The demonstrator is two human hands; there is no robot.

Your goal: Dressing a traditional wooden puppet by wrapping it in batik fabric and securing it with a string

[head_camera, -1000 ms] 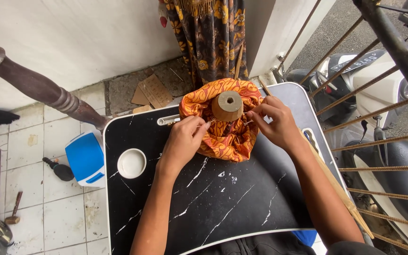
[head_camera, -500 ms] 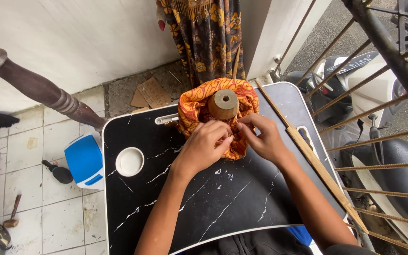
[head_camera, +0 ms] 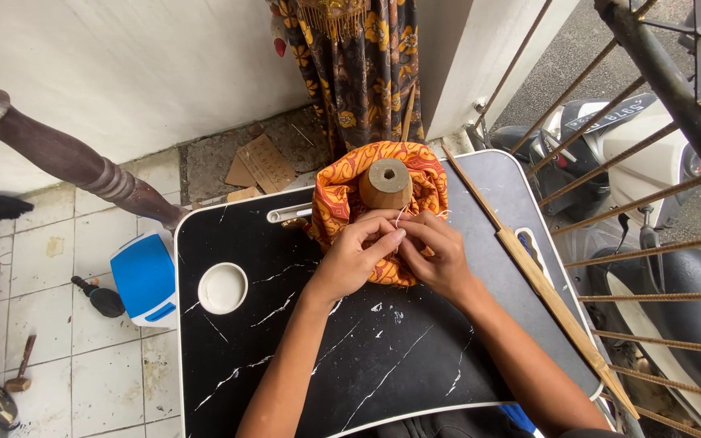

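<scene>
An orange patterned cloth (head_camera: 342, 199) bundles around a tan wooden cylinder (head_camera: 385, 182) at the desk's (head_camera: 285, 349) twelve o'clock edge, its hollow end facing up, axis roughly vertical. The left hand (head_camera: 356, 255) and right hand (head_camera: 440, 255) pinch narrowly, apparently on white thread (head_camera: 400, 217). A flat brown cardboard scrap (head_camera: 263, 162) lies at eleven o'clock.
</scene>
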